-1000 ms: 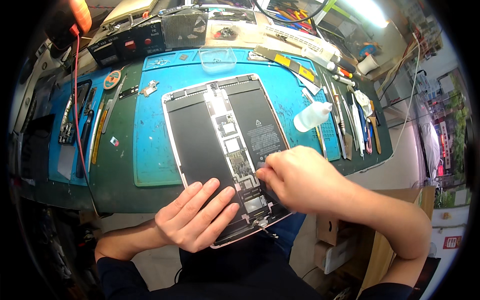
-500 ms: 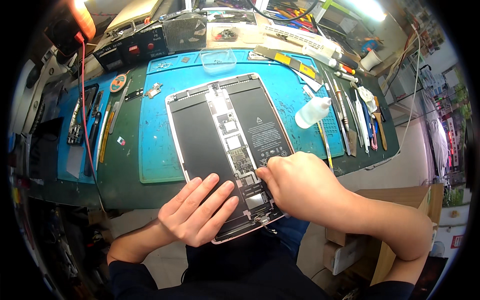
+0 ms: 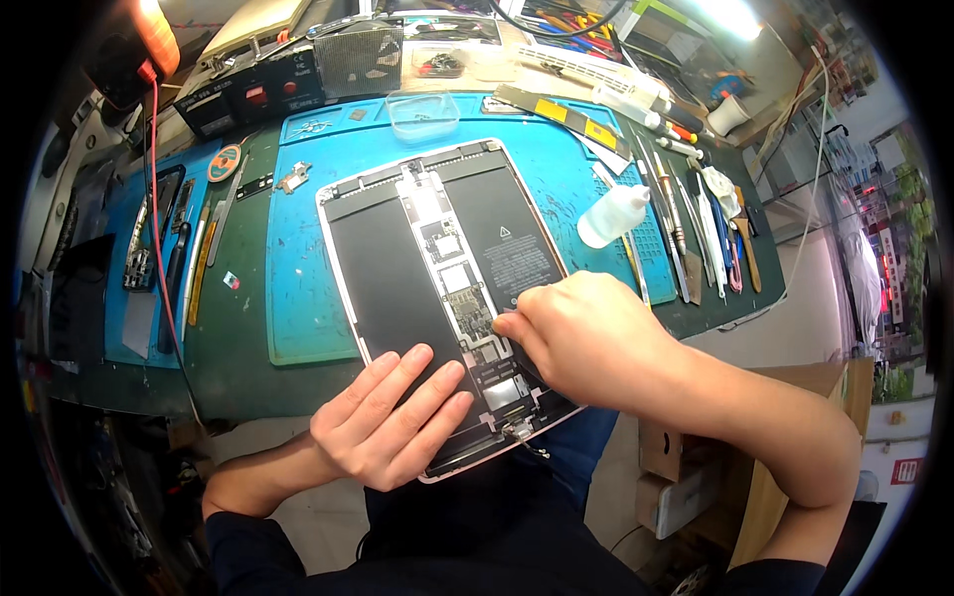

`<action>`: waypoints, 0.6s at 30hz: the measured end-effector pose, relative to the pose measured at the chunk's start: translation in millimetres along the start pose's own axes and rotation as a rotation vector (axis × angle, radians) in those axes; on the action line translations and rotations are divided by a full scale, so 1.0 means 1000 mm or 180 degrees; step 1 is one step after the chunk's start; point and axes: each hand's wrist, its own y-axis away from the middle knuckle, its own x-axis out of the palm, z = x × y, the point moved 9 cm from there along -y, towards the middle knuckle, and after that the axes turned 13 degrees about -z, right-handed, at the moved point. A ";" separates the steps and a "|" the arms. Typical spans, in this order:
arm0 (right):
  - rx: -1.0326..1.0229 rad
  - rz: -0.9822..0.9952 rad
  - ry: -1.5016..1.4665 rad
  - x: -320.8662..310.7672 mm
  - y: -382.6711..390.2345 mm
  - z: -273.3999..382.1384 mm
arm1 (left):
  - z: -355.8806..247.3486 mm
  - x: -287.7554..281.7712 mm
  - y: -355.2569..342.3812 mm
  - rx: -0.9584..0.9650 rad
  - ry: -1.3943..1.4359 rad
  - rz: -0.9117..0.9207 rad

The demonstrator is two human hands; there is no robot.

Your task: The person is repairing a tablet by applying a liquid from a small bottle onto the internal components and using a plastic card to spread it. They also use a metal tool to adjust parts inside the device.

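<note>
An opened tablet [image 3: 378,268], showing two black batteries either side of a white-edged central circuit board [image 3: 467,303], lies tilted on a blue work mat [image 3: 298,248], its bottom end over the bench's front edge. My left hand [image 3: 393,417] rests flat on the lower left battery, fingers extended. My right hand [image 3: 586,348] is closed in a pinch at the board's right side, over the right battery; what it holds is hidden by the fingers. A white dropper bottle [image 3: 606,221] lies beyond it.
Tweezers, brushes and rods [image 3: 701,223] lie at the right. A clear box [image 3: 422,114] and a yellow-banded metal strip [image 3: 561,119] sit behind. Phone parts [image 3: 149,248], hand tools and a red cable [image 3: 157,199] are at the left; a black power unit [image 3: 243,94] stands at back left.
My right hand has shifted very slightly up and left along the board, still pinched. My left hand stays on the battery. The whole view has shifted a little.
</note>
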 end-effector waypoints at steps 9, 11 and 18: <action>0.0363 -0.0436 0.0208 -0.043 0.009 -0.024 | 0.001 0.001 0.001 -0.0178 -0.0151 0.0199; 0.0363 -0.1363 0.0287 -0.077 0.021 -0.030 | 0.002 -0.001 0.004 -0.0289 -0.0120 0.0254; -0.0032 -0.2780 0.0256 -0.074 0.026 -0.103 | 0.006 -0.009 0.007 -0.0439 -0.0217 0.0163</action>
